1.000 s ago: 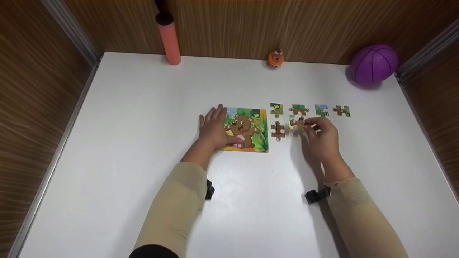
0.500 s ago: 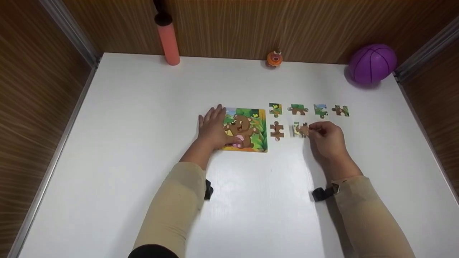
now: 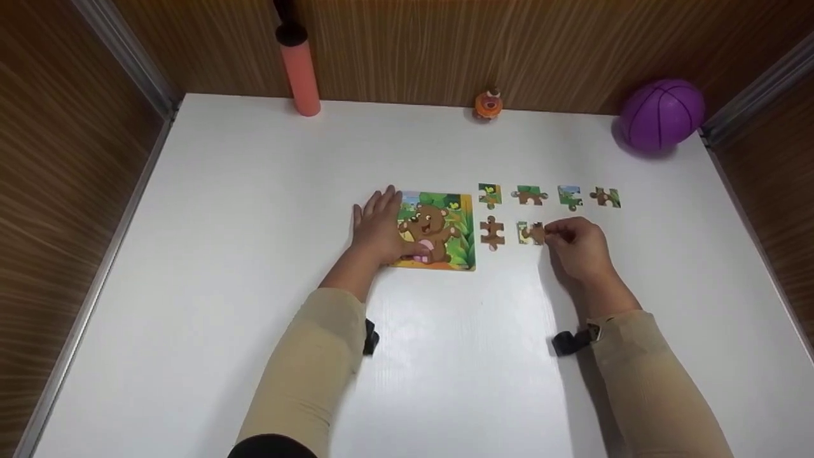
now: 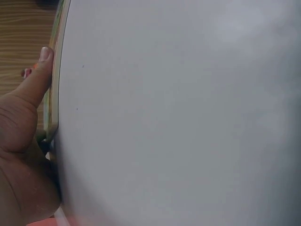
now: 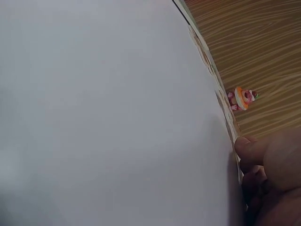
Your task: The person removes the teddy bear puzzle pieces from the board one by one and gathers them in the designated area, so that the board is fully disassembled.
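Observation:
My left hand (image 3: pixel 378 232) rests with spread fingers over the left side of a square bear picture board (image 3: pixel 459 248), the thumb lying across its lower part. In the left wrist view that thumb (image 4: pixel 40 77) presses on the board's edge. My right hand (image 3: pixel 580 248) pinches the right end of a brown, green and cream jigsaw piece (image 3: pixel 529 233) between thumb and fingers, close over the table. Left of it lies a brown jigsaw piece (image 3: pixel 491 233). A row of further pieces lies behind, among them a green-and-yellow one (image 3: pixel 489 195) and a blue-and-green one (image 3: pixel 570 197).
The white table (image 3: pixel 222 254) has wood-grain panels on three sides. Along the back stand a coral cylinder (image 3: pixel 301 79), a small orange figurine (image 3: pixel 488 105) and a purple ball (image 3: pixel 662 116) at the right corner.
My right hand has moved slightly right and toward me with the pinched piece, lowering it beside the brown piece, then shifted it a little left. The left hand stays on the board.

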The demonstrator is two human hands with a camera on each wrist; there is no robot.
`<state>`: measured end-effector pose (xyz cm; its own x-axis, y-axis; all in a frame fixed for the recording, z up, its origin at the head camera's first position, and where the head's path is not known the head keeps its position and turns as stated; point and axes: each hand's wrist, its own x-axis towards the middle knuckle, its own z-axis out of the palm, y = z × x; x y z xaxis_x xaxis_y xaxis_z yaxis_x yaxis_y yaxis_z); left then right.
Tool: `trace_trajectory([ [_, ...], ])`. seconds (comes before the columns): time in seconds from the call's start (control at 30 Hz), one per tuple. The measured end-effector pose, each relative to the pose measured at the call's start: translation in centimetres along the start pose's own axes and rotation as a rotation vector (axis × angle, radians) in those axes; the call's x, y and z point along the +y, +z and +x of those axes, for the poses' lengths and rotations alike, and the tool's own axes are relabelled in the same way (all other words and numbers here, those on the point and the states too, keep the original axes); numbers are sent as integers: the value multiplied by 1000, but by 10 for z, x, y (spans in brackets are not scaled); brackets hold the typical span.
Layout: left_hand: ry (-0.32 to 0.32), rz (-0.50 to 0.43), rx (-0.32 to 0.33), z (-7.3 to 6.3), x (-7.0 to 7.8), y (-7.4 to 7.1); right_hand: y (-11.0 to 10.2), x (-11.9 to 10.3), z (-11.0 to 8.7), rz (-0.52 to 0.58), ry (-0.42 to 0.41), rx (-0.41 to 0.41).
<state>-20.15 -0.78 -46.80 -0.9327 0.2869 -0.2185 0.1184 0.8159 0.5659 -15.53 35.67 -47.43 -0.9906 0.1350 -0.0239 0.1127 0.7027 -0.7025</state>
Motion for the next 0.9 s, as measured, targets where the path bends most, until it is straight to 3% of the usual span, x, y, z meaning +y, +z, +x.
trace_trajectory([
  [0.37,0,12,2,0,0,1,1,-1,1,-50,-18,19],
  [0.9,-3,22,7,1,0,1,0,-4,-6,23,19,55],
])
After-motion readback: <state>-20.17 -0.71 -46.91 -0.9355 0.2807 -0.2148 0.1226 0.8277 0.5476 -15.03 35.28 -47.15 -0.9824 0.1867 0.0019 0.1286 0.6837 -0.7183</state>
